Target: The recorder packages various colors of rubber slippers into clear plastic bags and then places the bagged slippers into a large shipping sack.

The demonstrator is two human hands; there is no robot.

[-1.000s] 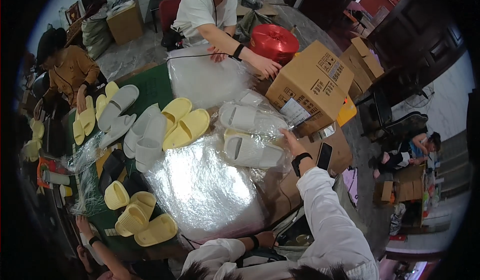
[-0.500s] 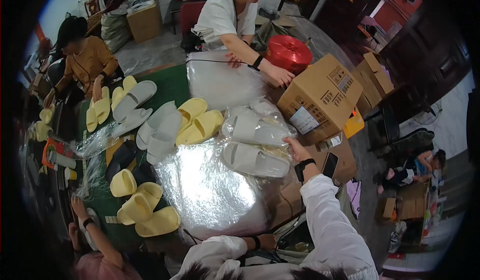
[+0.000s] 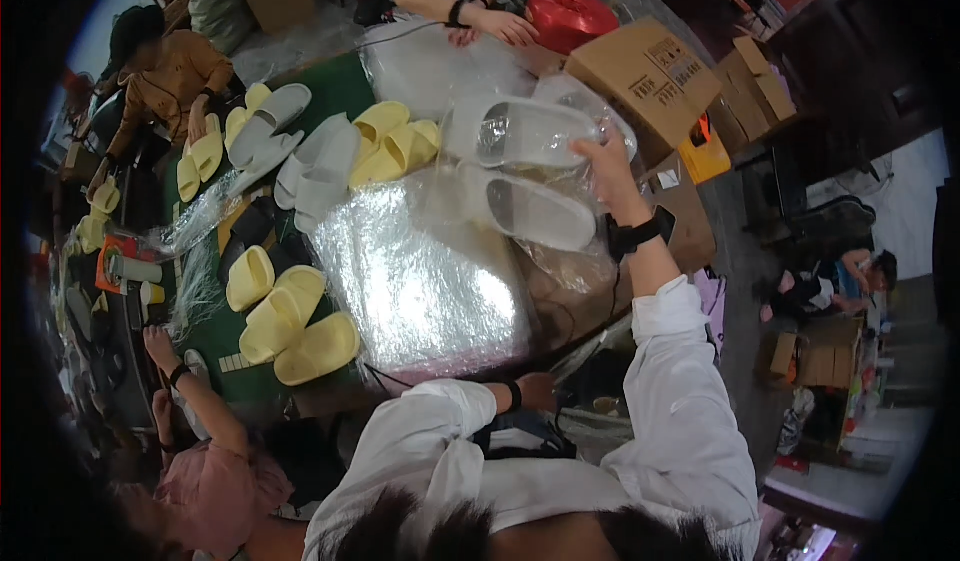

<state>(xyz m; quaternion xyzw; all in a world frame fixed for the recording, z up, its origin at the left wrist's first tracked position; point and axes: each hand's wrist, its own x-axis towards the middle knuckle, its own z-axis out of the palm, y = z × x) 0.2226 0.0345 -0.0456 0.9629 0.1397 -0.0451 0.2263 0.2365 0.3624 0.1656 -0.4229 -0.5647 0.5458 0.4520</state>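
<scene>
A brown cardboard box (image 3: pixel 640 76) sits at the table's far right corner. A clear plastic bag (image 3: pixel 530 176) holds two white slippers beside it.

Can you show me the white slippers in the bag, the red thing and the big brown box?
white bagged slippers (image 3: pixel 530 211): head view, lower slipper's strap.
red roll (image 3: pixel 568 16): head view, top.
brown box (image 3: pixel 640 76): head view, top face.

Pale yellow foam slippers (image 3: pixel 290 326) lie in a cluster on the green tabletop (image 3: pixel 335 86), with more yellow slippers (image 3: pixel 395 141) and light grey slippers (image 3: pixel 320 161) farther back. A brown cardboard box (image 3: pixel 640 76) stands at the right edge, just beside a red spool of plastic twine (image 3: pixel 565 16).
</scene>
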